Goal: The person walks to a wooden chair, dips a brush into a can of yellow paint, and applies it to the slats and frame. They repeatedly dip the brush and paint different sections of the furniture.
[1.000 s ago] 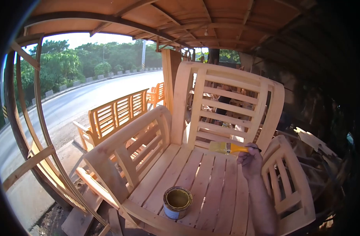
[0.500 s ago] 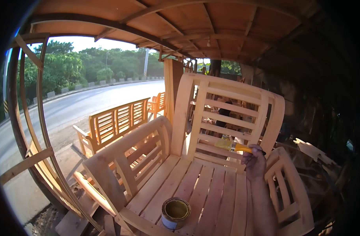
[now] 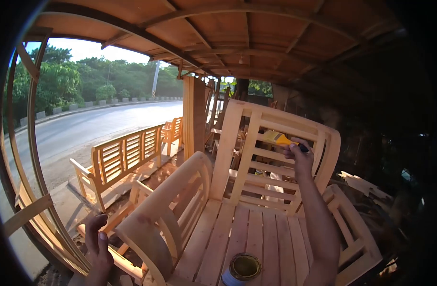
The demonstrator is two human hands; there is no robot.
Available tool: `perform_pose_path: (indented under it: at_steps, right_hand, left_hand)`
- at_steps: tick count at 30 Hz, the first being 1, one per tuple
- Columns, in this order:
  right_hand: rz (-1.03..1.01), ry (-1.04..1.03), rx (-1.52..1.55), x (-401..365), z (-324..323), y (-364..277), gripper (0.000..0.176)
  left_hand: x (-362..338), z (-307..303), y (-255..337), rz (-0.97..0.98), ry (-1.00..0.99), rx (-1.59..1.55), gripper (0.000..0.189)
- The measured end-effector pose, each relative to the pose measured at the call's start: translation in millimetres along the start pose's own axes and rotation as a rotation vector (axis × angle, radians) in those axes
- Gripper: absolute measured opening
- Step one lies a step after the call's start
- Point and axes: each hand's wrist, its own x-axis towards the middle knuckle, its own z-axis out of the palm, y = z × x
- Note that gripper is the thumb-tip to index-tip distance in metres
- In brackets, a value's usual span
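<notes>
A paintbrush (image 3: 281,139) with a yellow handle is gripped in my right hand (image 3: 302,156), its pale bristles pointing left at the upper slats of the wooden chair's backrest (image 3: 251,143). The chair is of bare, light wood with a slatted seat (image 3: 233,229). On the front of the seat stands an open can (image 3: 231,278) with brownish liquid inside. My left hand (image 3: 99,252) is raised at the lower left, beside the chair's left armrest (image 3: 149,214). Its fingers are bent but apart, and nothing is in it.
Outside to the left, a slatted wooden bench (image 3: 125,153) and another wooden chair (image 3: 171,131) stand near the road (image 3: 109,117). Upright wooden posts (image 3: 32,143) rise at the far left. The chair's right armrest (image 3: 354,243) borders dark clutter and scrap boards (image 3: 364,186).
My right hand has lifted the brush from the lower slats to the upper ones. My left hand has come into view at the lower left. The view has shifted slightly, with the can now lower and further right.
</notes>
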Motion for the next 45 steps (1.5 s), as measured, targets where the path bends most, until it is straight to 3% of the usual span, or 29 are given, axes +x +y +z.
perform_pose_path:
  at_steps: [2,7,11,16,27,33,36,39,45]
  right_hand:
    - [-0.038,0.000,-0.077,12,18,5,0.029]
    - [-0.056,0.022,-0.111,34,55,36,0.033]
    - [-0.043,0.049,-0.131,46,76,71,0.031]
    - [-0.178,0.125,-0.416,53,104,97,0.034]
    - [-0.125,0.185,-0.577,73,144,149,0.037]
    - [-0.153,0.195,-0.593,95,152,169,0.037]
    - [-0.126,0.180,-0.311,81,155,129,0.036]
    - [-0.085,0.199,-0.229,73,151,129,0.034]
    - [0.005,0.181,-0.368,75,147,157,0.033]
  left_hand:
    - [38,11,16,0.205,-0.050,-0.136,0.048]
    - [101,41,75,0.597,-0.587,-0.047,0.055]
    - [101,73,84,0.697,-0.796,0.000,0.061]
    - [92,86,78,0.687,-0.846,0.059,0.066]
    - [96,86,75,0.512,-0.925,-0.046,0.069]
    - [96,87,75,0.439,-0.913,-0.145,0.070]
    - [95,84,74,0.417,-0.903,-0.158,0.070]
    - [96,82,69,0.407,-0.902,-0.161,0.071]
    - [97,83,73,0.398,-0.911,-0.201,0.072]
